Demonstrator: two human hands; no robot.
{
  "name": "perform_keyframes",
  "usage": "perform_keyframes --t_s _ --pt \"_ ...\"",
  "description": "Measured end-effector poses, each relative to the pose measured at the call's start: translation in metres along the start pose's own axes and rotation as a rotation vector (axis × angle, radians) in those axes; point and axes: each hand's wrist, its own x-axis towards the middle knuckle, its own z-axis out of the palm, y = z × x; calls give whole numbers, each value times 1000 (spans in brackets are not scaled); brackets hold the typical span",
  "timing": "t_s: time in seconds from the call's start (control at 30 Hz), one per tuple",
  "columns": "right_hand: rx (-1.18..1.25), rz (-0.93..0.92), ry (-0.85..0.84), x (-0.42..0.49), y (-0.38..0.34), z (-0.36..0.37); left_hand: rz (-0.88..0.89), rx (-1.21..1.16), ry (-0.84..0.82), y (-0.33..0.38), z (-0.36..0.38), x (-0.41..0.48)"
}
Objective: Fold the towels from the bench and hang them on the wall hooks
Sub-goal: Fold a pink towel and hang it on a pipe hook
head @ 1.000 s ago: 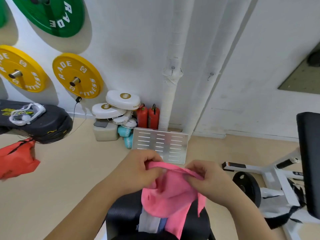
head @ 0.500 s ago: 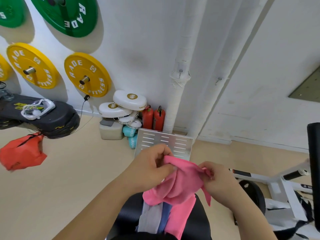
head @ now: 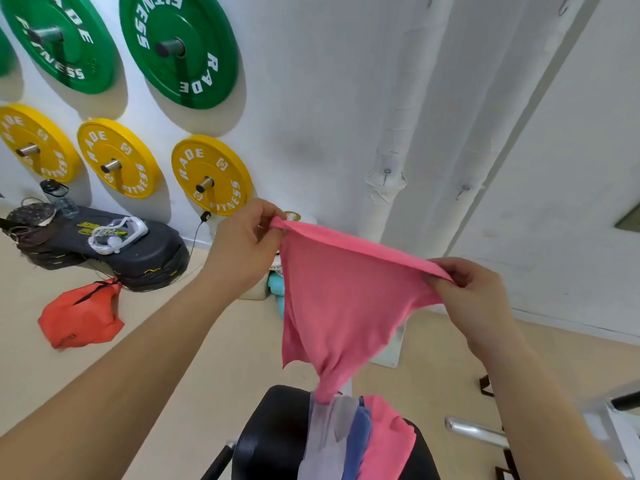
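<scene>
White gym wall (head: 311,98); two small metal hooks (head: 387,173) sit on the white wrapped pipes (head: 401,109). Left hand (head: 242,244) and right hand (head: 474,292) each pinch a top corner of the pink cloth towel (head: 339,292), held spread in the air, presumably to square it for folding. Its tail touches the grey, blue and pink towels (head: 349,441) heaped on the black padded surface (head: 273,434).

Lighting is bright, even, diffuse. Weight plates (head: 180,50) cast soft shadows down-right on the white wall (head: 311,81). Wide-angle distortion bows the pipes (head: 401,98) and stretches frame edges. The pink towel (head: 339,299) reads slightly soft; fine detail is smeared overall.
</scene>
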Motion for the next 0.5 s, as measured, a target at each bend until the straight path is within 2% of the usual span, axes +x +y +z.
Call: perform_keyframes --t_s 0.17,0.3,0.37,0.5 --pt "154 -93 196 -20 -17 22 48 20 88 -10 -26 -14" --pt "11 -146 322 -56 0 34 40 -33 95 -27 -38 -43" --pt "-17 -109 253 -76 16 36 6 -41 61 -41 -42 -63" --pt "-79 91 10 -117 53 40 -138 -37 -90 -83 -41 -110"
